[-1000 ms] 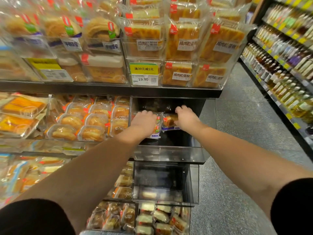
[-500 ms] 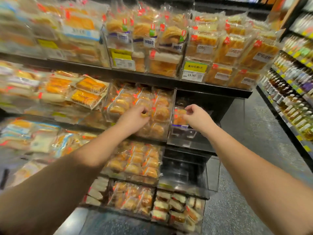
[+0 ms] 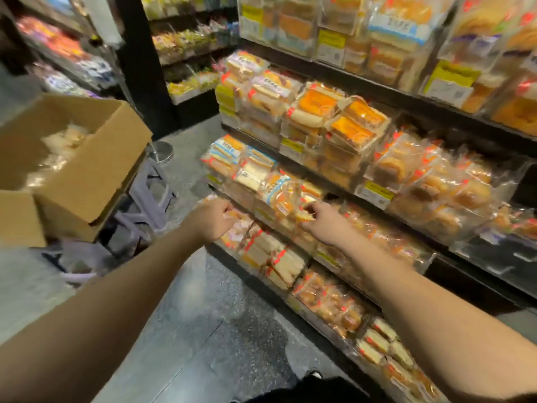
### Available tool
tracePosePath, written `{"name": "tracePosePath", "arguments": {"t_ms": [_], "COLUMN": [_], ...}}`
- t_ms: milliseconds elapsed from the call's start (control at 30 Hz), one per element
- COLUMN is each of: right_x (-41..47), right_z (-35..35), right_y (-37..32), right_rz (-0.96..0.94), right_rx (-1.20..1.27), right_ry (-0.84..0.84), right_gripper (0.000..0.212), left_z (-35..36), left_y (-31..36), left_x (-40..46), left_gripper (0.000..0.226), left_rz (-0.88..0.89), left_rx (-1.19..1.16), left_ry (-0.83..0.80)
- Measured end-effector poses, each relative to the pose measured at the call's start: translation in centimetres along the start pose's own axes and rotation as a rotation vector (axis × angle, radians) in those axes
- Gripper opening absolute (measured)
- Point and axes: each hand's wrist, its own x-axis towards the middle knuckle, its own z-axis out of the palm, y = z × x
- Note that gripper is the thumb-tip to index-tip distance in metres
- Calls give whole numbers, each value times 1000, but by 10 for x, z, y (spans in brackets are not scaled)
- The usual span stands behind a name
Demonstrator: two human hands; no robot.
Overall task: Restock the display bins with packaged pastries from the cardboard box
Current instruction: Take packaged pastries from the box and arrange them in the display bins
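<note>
Both hands have left the bin and swung toward the cardboard box (image 3: 87,158) (still holding pastries), left hand (image 3: 210,219) and right hand (image 3: 325,223) apparently loosely curled, empty, ready to fetch more.

The cardboard box (image 3: 87,170) is plain brown, and the packets (image 3: 62,141) inside it look pale cream through clear wrap. The stool (image 3: 145,196) beneath it is light grey-lilac. The floor (image 3: 220,330) is dark grey with fine white speckles. The shelves (image 3: 348,85) are black along their front edges, where the price tags (image 3: 452,74) show yellow above white. The pastries (image 3: 357,123) in the display bins run orange, golden and cream, their clear wrappers marked with small red stickers.
</note>
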Motion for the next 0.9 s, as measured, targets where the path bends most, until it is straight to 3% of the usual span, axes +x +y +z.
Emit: {"name": "tracePosePath", "arguments": {"t_ms": [167, 267, 533, 733, 900], "right_x": [38, 63, 150, 238, 309], "right_z": [66, 102, 185, 224, 245], "right_y": [-97, -150, -283, -376, -447], "right_rz": [-195, -317, -536, -591, -610], "right_rx": [-119, -190, -259, -247, -236], "right_ry": [-152, -240, -401, -491, -508], "right_gripper": [42, 51, 50, 48, 47], "left_z": [-28, -45, -100, -157, -196], "left_y": [-104, -154, -280, -363, -428], "left_x": [-30, -43, -27, 23, 59], "left_gripper": [12, 28, 18, 33, 17], "left_rz": [-155, -270, -423, -549, -637], "left_rx": [115, 184, 246, 74, -59], "left_ry": [24, 39, 102, 131, 225]}}
